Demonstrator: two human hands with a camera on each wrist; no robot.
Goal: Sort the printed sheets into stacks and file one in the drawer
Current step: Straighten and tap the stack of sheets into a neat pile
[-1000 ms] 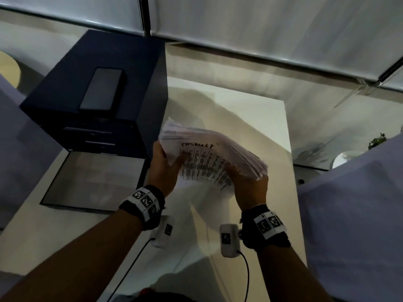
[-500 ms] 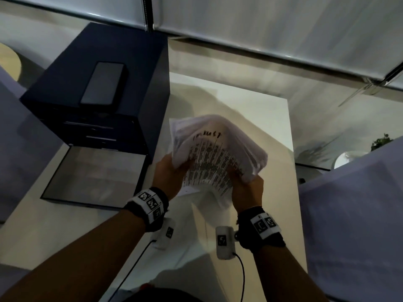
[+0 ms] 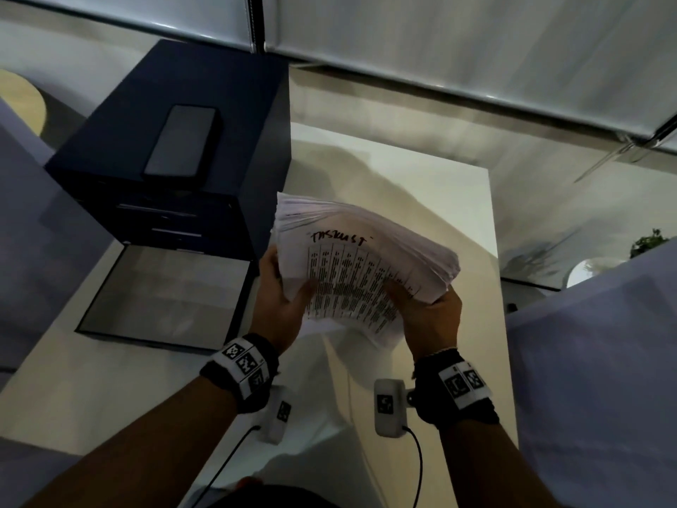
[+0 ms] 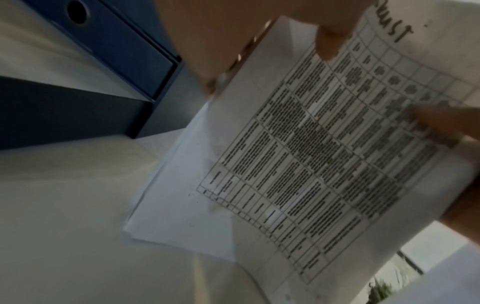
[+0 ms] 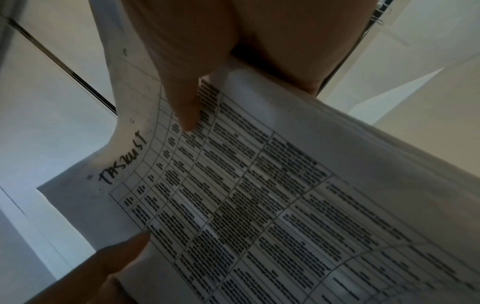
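A thick stack of printed sheets (image 3: 362,265) is held above the white table (image 3: 432,199); its top sheet (image 5: 259,195) carries a table of text and a handwritten heading. My left hand (image 3: 282,298) grips the stack's left side, thumb (image 4: 330,41) on the top sheet. My right hand (image 3: 428,317) grips the right side, thumb (image 5: 182,107) pressed on the print. A dark blue drawer cabinet (image 3: 176,185) stands to the left, with its lowest drawer (image 3: 165,295) pulled out. A few white sheets (image 4: 182,185) lie on the table under the stack.
A dark phone (image 3: 181,143) lies on top of the cabinet. Closed drawer fronts (image 4: 109,47) show above the pulled-out drawer. A small plant (image 3: 652,242) sits at the far right, past the table's right edge. Window blinds (image 3: 439,42) run along the back.
The stack was bent upward into an arch half a second ago; now it lies flatter again and fanned, still held in both hands at about the same place.
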